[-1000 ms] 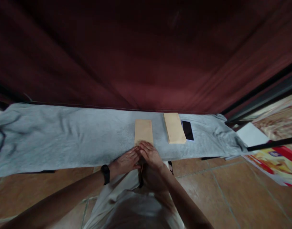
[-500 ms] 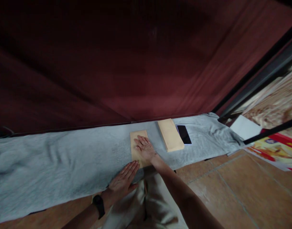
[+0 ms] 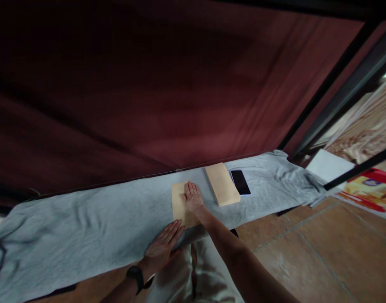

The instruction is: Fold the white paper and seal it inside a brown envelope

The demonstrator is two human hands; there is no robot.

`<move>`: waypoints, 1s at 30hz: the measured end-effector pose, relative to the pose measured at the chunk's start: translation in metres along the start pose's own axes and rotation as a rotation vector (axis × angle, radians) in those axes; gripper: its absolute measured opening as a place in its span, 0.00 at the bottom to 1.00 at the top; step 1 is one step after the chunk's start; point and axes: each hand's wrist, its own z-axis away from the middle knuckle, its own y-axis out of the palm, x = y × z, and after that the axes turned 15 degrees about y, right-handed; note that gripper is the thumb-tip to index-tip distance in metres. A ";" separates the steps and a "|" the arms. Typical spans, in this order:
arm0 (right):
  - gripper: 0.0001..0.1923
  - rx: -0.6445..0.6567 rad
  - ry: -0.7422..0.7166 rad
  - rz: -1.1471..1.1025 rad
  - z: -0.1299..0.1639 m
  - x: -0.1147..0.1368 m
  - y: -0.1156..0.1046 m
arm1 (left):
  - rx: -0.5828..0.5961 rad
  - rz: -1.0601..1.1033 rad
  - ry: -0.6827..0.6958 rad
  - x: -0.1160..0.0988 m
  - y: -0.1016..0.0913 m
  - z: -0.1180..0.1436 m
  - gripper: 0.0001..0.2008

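Note:
A flat tan paper piece (image 3: pixel 178 200), like an envelope or paper bag, lies on a grey cloth (image 3: pixel 117 219). My right hand (image 3: pixel 193 200) rests flat on its right side, fingers stretched out and pointing away from me. My left hand (image 3: pixel 163 244) lies open at its near left corner, with the fingertips touching the edge. Neither hand grips anything. Just right of the paper is a stack of similar tan papers (image 3: pixel 222 185).
A dark phone (image 3: pixel 240 182) lies beside the stack. Dark red fabric (image 3: pixel 180 118) hangs behind the cloth-covered surface. At the right are dark metal bars (image 3: pixel 331 84), a white board (image 3: pixel 330 166) and a red and yellow printed package (image 3: pixel 369 189) above the tiled floor (image 3: pixel 306 248).
My right hand has turned and shifted slightly right on the paper, its fingers now straighter and pointing away. My left hand stays at the near corner. The head view has tilted a little.

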 end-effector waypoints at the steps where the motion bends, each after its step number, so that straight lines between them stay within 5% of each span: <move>1: 0.31 -0.008 -0.001 -0.008 0.004 -0.001 -0.001 | -0.002 -0.004 -0.002 0.000 -0.001 0.000 0.37; 14: 0.31 -0.166 -0.107 -0.071 0.100 -0.037 0.002 | 0.007 0.038 -0.062 -0.005 -0.007 -0.006 0.33; 20: 0.24 -0.100 -0.156 -0.080 0.123 -0.041 -0.018 | -0.009 0.101 -0.134 -0.006 -0.008 -0.012 0.26; 30: 0.24 -0.012 -0.317 -0.111 0.139 -0.053 -0.037 | 0.057 0.087 -0.356 0.038 0.031 -0.089 0.28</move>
